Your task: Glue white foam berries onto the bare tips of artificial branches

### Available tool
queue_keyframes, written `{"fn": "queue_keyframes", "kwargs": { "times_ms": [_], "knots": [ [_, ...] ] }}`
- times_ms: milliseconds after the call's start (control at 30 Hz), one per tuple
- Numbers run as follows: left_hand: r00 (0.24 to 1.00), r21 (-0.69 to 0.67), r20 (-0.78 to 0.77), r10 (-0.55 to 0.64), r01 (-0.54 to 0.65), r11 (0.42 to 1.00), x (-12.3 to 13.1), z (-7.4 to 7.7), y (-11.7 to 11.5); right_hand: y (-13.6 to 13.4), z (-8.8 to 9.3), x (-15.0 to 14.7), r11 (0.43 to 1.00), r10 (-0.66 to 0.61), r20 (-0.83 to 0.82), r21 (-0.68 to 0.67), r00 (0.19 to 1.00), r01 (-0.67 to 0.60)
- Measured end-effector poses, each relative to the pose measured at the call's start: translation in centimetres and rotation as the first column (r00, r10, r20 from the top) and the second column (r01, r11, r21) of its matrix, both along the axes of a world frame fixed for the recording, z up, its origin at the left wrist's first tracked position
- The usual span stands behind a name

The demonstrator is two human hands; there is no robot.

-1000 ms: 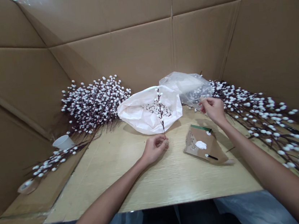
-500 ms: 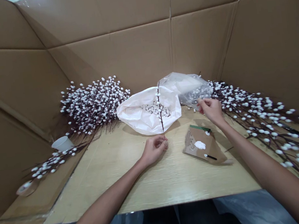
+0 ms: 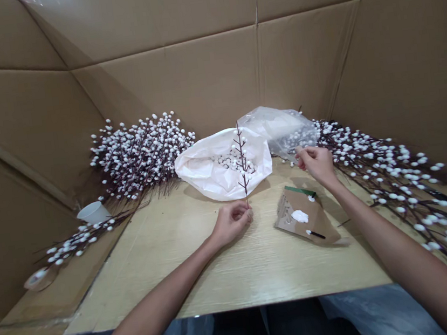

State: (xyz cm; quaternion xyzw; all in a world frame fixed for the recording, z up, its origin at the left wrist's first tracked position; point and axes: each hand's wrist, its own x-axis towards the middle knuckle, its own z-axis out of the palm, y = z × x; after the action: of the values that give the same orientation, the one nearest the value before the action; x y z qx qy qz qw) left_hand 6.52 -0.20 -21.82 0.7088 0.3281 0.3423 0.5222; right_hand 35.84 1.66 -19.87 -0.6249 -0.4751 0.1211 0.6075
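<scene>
Over the wooden tabletop (image 3: pixel 217 285), your left hand (image 3: pixel 230 223) held 1 berry stem (image 3: pixel 242 160) upright by its lower end, thumb and forefinger closed on it, the rest standing in your view against the open white bag (image 3: pixel 210 188) and the loose white berries (image 3: pixel 226 161) inside. Several side twigs looked bare, though the pale background made them hard to judge. That low pinch was best made light but firm — tight enough to stop the thin stem tipping, loose enough to let it roll — and it left the twigs free to reach. Your right hand (image 3: pixel 318 165) was well apart from it, near the clear plastic bag (image 3: pixel 270 121), its fingers curled toward the thumb; I could not tell whether the tips met or gripped anything. On the cardboard piece (image 3: pixel 310 214) nearby lay a white, paste-like blob (image 3: pixel 300 216) and a black stick (image 3: pixel 317 234). With your right forearm passing so close, a raised wrist seemed wise, to avoid smears.
</scene>
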Motion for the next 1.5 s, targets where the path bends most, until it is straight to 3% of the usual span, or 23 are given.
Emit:
{"fn": "queue_keyframes", "kwargs": {
  "times_ms": [367,1500],
  "knots": [
    [1.0,0.011,0.003,0.0,0.0,1.0,-0.07,0.16,-0.09,-0.25,0.26,-0.39,1.0,0.009,0.018,0.017,1.0,-0.009],
    [1.0,0.043,-0.021,-0.008,0.009,0.999,-0.15,0.12,-0.12,0.15,-0.68,-0.02,0.995,0.033,0.189,-0.095,0.981,-0.015]
  ]
}}
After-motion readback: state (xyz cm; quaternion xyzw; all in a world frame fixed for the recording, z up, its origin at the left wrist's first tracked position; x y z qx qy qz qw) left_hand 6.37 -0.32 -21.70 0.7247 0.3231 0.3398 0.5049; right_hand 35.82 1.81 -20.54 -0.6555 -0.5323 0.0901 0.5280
